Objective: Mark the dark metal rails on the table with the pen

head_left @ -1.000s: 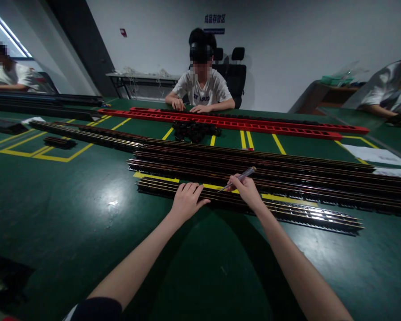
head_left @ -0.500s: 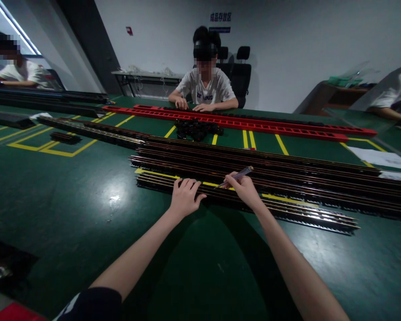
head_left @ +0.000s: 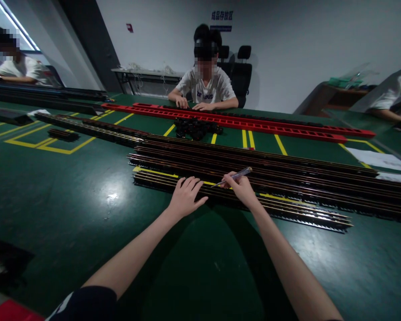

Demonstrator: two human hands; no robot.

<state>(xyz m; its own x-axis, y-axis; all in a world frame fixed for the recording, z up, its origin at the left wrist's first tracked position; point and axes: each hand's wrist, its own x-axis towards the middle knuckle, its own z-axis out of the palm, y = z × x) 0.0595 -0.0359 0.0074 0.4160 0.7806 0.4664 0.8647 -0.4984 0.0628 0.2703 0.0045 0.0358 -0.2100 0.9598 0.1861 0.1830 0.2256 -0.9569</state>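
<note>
My left hand [head_left: 186, 195] lies flat with fingers spread on the nearest long dark rail [head_left: 287, 209], close to its left end. My right hand [head_left: 241, 187] is closed around a thin pen-like tool [head_left: 232, 177], its tip pointing left and down at the same rail. Behind this rail lie several more long dark rails [head_left: 254, 165], side by side across the green table [head_left: 69, 200].
Two long red strips [head_left: 254, 122] and a heap of small black parts [head_left: 195, 128] lie in front of a person seated opposite [head_left: 205, 84]. Other people sit at far left [head_left: 13, 67] and far right [head_left: 394, 98]. White papers [head_left: 377, 158] lie at right.
The near rail and both hands have shifted slightly left and away. My left fingers have spread a little more on the rail. The right hand keeps hold of the tool.
</note>
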